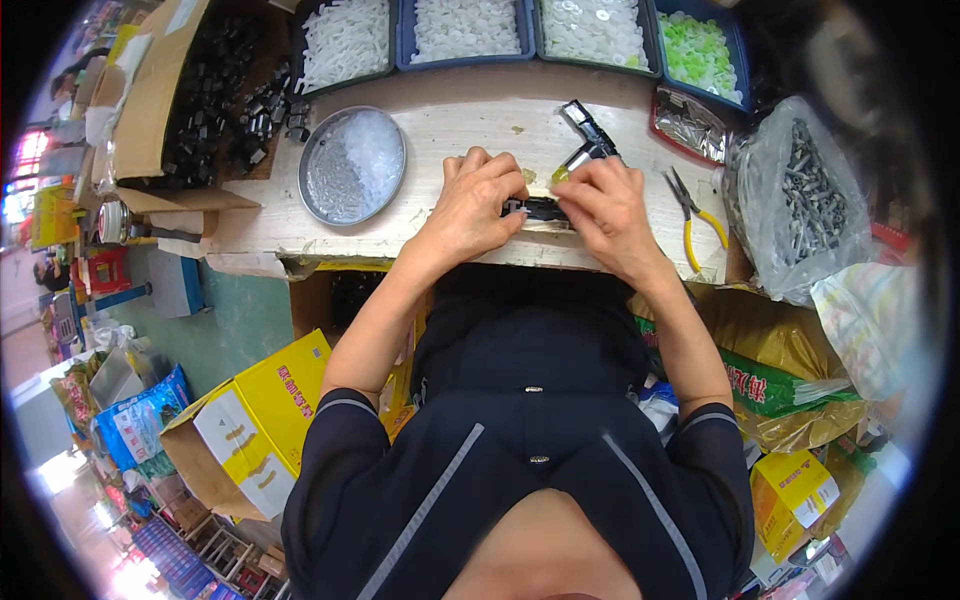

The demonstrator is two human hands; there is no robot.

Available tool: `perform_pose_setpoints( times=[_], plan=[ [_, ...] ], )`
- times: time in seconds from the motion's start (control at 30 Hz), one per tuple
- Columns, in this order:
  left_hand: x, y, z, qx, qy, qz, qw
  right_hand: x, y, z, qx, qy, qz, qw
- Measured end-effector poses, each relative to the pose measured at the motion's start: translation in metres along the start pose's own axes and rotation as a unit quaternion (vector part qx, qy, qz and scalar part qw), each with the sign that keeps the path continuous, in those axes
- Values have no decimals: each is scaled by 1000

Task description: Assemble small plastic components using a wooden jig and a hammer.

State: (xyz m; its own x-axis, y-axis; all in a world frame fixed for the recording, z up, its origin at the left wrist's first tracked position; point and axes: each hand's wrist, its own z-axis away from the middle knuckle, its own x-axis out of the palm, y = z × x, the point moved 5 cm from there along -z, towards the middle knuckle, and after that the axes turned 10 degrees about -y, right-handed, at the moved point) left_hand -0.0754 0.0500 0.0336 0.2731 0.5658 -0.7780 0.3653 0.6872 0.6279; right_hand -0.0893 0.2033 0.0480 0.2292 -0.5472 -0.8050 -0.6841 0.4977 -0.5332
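Note:
Near the front edge of the bench, my left hand is closed around one end of a small black part with a shiny bit at its end. At the other end of that part, my right hand has its thumb and fingers drawn together in a pinch; what lies between the fingertips is hidden. A small yellow-green piece shows by the right fingertips. Just beyond the right hand lies a black and silver device, its lower end partly covered by the fingers.
A round metal tray with clear small parts stands left. Behind are bins of white pieces and green pieces. A carton of black parts is at far left. Yellow-handled pliers and a plastic bag of parts lie right.

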Motion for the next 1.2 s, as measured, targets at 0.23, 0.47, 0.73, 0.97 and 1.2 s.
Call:
perform_pose_setpoints(
  times=[0.23,0.47,0.73,0.97,1.2],
  plan=[
    [-12,37,-59,78,-102,-161,979,-76,94,26,186,159,84,966],
    [8,72,-248,111,-24,-248,962,-82,129,23,320,40,211,923],
    [33,67,-296,58,-151,-349,923,-77,154,4,343,-40,240,907],
    [25,58,-302,90,-81,-221,968,-78,158,6,308,-22,205,929],
    [9,63,-296,184,101,-137,968,-91,152,12,304,69,148,938]
  ],
)
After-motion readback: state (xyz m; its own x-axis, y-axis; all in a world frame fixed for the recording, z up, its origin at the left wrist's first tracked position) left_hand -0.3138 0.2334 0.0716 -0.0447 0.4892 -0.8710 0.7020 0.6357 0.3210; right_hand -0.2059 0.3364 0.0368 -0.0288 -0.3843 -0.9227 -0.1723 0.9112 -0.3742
